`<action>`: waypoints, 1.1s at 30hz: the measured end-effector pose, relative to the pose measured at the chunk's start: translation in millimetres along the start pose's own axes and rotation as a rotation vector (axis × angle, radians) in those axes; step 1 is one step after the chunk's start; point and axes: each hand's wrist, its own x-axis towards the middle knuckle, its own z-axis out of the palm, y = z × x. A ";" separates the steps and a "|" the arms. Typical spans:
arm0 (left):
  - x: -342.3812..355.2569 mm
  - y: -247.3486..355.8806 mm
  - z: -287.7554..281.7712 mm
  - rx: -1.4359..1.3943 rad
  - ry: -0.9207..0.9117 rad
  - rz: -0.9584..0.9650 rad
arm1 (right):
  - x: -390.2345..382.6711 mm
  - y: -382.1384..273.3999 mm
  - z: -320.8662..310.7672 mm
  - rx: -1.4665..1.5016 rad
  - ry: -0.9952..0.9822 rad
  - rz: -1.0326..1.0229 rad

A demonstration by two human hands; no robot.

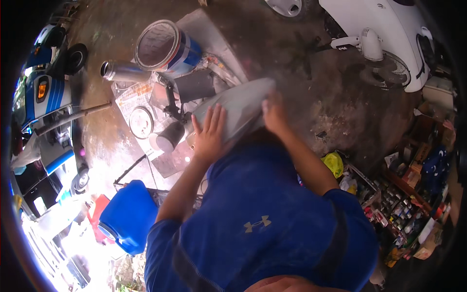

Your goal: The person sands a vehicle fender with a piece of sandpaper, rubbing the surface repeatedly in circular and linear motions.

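Observation:
A smooth grey curved panel (248,100), pointed at its far end, lies in front of my body above a work surface. My left hand (209,130) rests flat on the panel's near left part, with the fingers stretched out. By the panel's far right edge is my right hand (275,113). Motion smears its fingers, so whether it grips anything is unclear. Just left of the panel are a dark flat sheet (194,86), a black clamp-like metal piece (171,102) and a cup-shaped container (170,136) on its side.
Beyond stand a large paint bucket (158,46) and a silver metal cylinder (126,71). A round lid (141,122) lies on printed paper. A blue jug (130,216) is at the lower left, a fan (384,68) and white car (389,24) at the far right, and crowded shelves (404,204) at right.

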 end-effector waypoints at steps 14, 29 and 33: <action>7.3 14.8 -8.5 -0.032 -0.076 -0.287 | -4.7 -60.0 39.4 -0.509 -0.222 -0.559; 54.5 37.7 -2.1 0.125 -0.099 -0.188 | 121.6 100.8 -23.1 0.004 -0.256 0.532; 121.7 47.2 34.8 0.029 -0.178 -0.082 | 104.9 124.7 -5.8 0.218 -0.137 0.564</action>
